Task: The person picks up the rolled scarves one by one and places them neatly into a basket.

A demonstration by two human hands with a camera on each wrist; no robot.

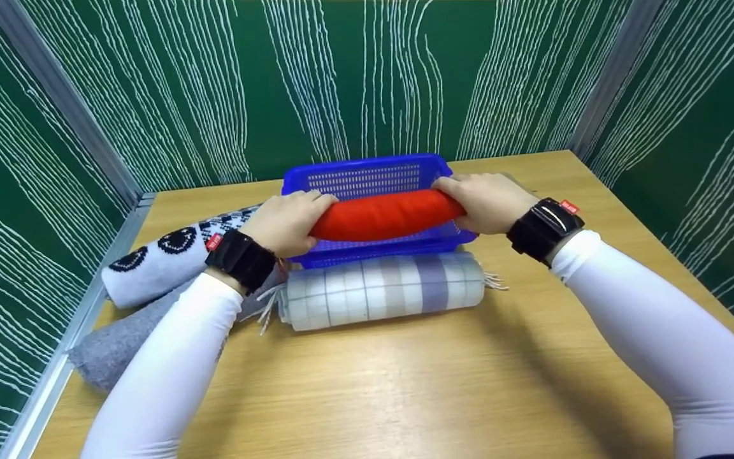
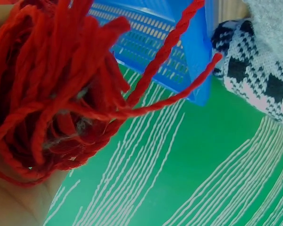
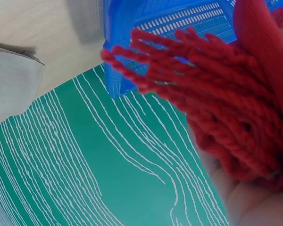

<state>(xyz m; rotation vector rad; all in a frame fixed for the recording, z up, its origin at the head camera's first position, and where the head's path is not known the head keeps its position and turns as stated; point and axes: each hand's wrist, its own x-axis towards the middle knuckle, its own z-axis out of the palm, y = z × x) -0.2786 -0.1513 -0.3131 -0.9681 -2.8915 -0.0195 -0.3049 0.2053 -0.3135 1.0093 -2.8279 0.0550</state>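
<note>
A rolled red scarf (image 1: pixel 387 215) is held up level by both hands over the blue plastic basket (image 1: pixel 367 167). My left hand (image 1: pixel 287 223) grips its left end, and my right hand (image 1: pixel 491 203) grips the right end. In the left wrist view, twisted red fringe (image 2: pixel 61 94) spills out of the roll beside the palm. Similar fringe (image 3: pixel 217 94) hangs from the other end in the right wrist view. Just in front of the basket lies a rolled plaid scarf (image 1: pixel 383 290) with white tassels at both ends. The basket's inside is partly hidden behind the red roll.
To the left lie a grey rolled cloth (image 1: pixel 131 344) and a white and black patterned roll (image 1: pixel 169 255). Green panels with white wavy lines (image 1: pixel 367 76) enclose the wooden table (image 1: pixel 367 389). A pale object (image 3: pixel 14 80) shows at the right wrist view's left edge.
</note>
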